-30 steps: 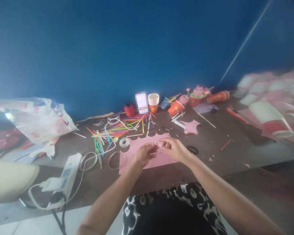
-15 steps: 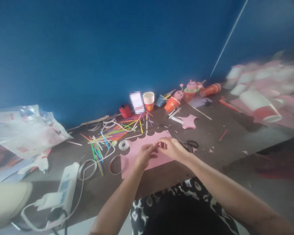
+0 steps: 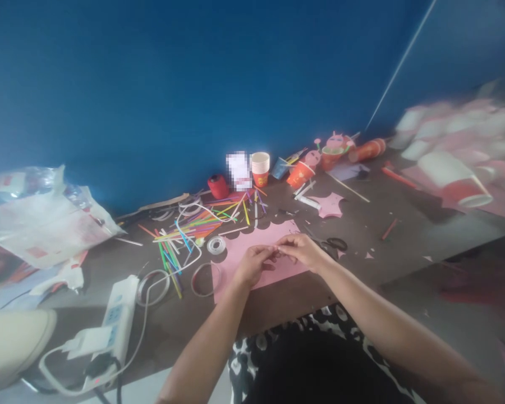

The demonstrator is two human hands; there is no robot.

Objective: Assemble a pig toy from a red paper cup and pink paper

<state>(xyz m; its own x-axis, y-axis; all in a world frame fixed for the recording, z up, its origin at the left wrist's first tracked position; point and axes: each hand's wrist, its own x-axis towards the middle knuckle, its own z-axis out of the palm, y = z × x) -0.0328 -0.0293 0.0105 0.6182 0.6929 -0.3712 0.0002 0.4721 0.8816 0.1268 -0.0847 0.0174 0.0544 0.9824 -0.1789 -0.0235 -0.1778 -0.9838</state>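
Observation:
My left hand [image 3: 255, 264] and my right hand [image 3: 301, 249] meet fingertip to fingertip above a pink paper sheet [image 3: 244, 242] with a scalloped far edge. Both hands are closed in a pinch. Whatever lies between the fingertips is very small, perhaps pinkish, and mostly hidden by the fingers. Dark-handled scissors [image 3: 335, 243] lie just right of my right hand. To the left of the sheet are a roll of white tape [image 3: 216, 245] and a larger tape ring [image 3: 193, 280]. Beyond the sheet is a pink paper cutout [image 3: 331, 205] with curved-in edges.
Colored sticks [image 3: 180, 235] are scattered at left, near a power strip [image 3: 120, 308], a looping white cable and a glue gun [image 3: 69, 276]. Stacked paper cups [image 3: 260, 169] and a red spool [image 3: 217, 187] stand by the wall. Decorated orange cups [image 3: 301, 175] and a white cup pile [image 3: 450, 132] are at right.
The camera view has shifted slightly, so the tabletop items appear a little to the right. My hands stay together over the pink sheet, with small shifts in the fingers.

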